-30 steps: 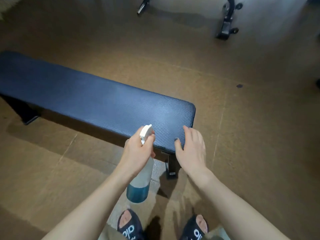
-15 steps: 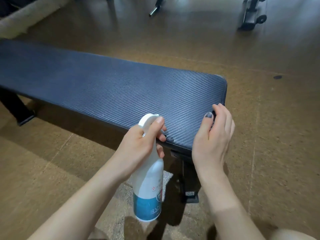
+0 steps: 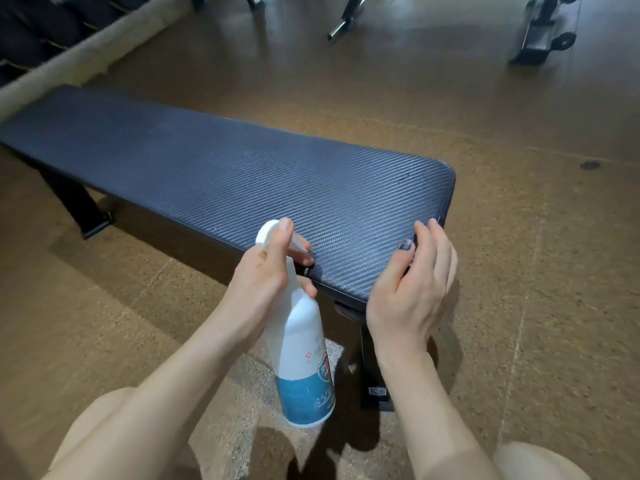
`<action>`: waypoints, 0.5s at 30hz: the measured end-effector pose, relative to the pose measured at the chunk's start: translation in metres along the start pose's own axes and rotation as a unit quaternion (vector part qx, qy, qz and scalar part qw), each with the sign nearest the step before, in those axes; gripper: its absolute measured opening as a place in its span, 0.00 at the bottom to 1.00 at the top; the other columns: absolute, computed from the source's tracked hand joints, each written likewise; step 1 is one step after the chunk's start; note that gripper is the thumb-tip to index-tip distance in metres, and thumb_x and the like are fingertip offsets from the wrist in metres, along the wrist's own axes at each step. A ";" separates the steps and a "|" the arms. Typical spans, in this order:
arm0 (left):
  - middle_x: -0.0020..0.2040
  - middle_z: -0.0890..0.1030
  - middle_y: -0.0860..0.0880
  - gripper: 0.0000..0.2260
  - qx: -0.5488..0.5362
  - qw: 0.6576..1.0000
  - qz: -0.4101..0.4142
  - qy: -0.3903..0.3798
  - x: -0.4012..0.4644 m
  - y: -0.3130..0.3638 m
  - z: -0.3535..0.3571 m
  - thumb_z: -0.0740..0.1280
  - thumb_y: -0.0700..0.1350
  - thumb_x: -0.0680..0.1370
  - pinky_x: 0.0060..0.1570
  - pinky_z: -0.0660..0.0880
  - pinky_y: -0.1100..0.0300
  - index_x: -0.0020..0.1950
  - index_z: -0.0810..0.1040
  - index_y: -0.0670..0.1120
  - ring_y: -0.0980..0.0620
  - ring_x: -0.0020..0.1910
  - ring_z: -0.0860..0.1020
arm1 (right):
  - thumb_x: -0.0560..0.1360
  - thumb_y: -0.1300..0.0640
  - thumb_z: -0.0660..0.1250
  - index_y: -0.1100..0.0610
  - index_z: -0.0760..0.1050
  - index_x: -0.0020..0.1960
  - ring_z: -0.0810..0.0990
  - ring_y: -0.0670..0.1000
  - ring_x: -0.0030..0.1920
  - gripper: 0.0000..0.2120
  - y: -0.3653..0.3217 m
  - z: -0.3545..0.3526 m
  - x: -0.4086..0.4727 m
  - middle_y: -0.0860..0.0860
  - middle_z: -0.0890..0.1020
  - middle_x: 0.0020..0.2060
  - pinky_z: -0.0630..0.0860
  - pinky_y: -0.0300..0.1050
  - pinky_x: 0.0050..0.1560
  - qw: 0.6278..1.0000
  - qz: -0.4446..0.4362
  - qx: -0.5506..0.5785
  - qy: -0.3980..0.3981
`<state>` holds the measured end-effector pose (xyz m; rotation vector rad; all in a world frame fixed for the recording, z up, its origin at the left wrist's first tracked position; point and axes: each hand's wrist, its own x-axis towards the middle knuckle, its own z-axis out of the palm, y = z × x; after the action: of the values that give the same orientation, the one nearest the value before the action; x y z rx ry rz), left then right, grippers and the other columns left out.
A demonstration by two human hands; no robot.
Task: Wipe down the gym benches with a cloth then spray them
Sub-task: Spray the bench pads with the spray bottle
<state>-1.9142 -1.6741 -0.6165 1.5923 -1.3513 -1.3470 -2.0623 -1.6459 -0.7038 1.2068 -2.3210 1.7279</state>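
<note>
Bench, dark blue, ribbed padding, lay just ahead of your fingers across the brown floor. Your left hand gripped the white and blue spray bottle by its neck, forefinger curled over the trigger, nozzle at the pad's near edge. Your right hand held nothing; its loosely bent fingers touched the pad's near corner, thumb resting on top.

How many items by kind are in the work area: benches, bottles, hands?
Dark blue textured padded flat bench: 1
White spray bottle with blue label: 1, gripped by the left hand
Bare hands: 2, left hand, right hand
Cloths: 0 visible
Total: 4
</note>
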 end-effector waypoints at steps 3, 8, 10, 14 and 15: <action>0.38 0.84 0.44 0.29 0.005 0.999 -0.029 0.029 0.000 0.001 -0.008 0.54 0.67 0.81 0.41 0.77 0.52 0.50 0.79 0.43 0.49 0.31 0.81 | 0.84 0.58 0.55 0.65 0.75 0.69 0.72 0.62 0.70 0.19 -0.001 -0.002 0.001 0.60 0.76 0.68 0.66 0.59 0.73 1.000 -0.013 -0.014 -0.001; 0.33 0.84 0.46 0.30 -0.006 0.995 -0.048 0.089 0.012 -0.018 -0.043 0.53 0.72 0.79 0.49 0.81 0.45 0.44 0.77 0.47 0.47 0.36 0.82 | 0.84 0.59 0.56 0.65 0.75 0.68 0.74 0.62 0.69 0.18 0.001 -0.004 0.003 0.61 0.77 0.66 0.67 0.56 0.72 0.998 -0.053 -0.036 0.026; 0.33 0.84 0.50 0.27 0.001 0.994 -0.023 0.105 0.020 -0.025 -0.065 0.54 0.70 0.80 0.52 0.82 0.44 0.46 0.78 0.49 0.49 0.36 0.83 | 0.83 0.58 0.58 0.64 0.75 0.68 0.74 0.62 0.68 0.17 -0.001 -0.005 0.003 0.60 0.77 0.66 0.67 0.58 0.71 0.993 -0.058 -0.094 0.041; 0.33 0.83 0.56 0.23 0.045 0.994 0.022 0.101 0.041 -0.029 -0.113 0.56 0.69 0.80 0.56 0.80 0.42 0.47 0.79 0.52 0.50 0.38 0.84 | 0.82 0.59 0.60 0.62 0.74 0.66 0.73 0.63 0.68 0.16 -0.033 0.006 -0.010 0.59 0.78 0.64 0.66 0.62 0.71 0.978 -0.091 -0.185 0.037; 0.32 0.83 0.55 0.25 0.057 0.993 0.027 0.096 0.048 -0.030 -0.124 0.55 0.69 0.80 0.56 0.80 0.42 0.46 0.79 0.51 0.50 0.39 0.84 | 0.82 0.58 0.59 0.62 0.75 0.66 0.73 0.63 0.68 0.16 -0.048 0.016 -0.018 0.60 0.78 0.64 0.65 0.62 0.72 0.974 -0.120 -0.190 0.019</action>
<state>-1.7894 -1.7294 -0.6254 1.7003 -1.3634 -1.0708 -2.0155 -1.6536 -0.6786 1.2949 -2.2331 1.1532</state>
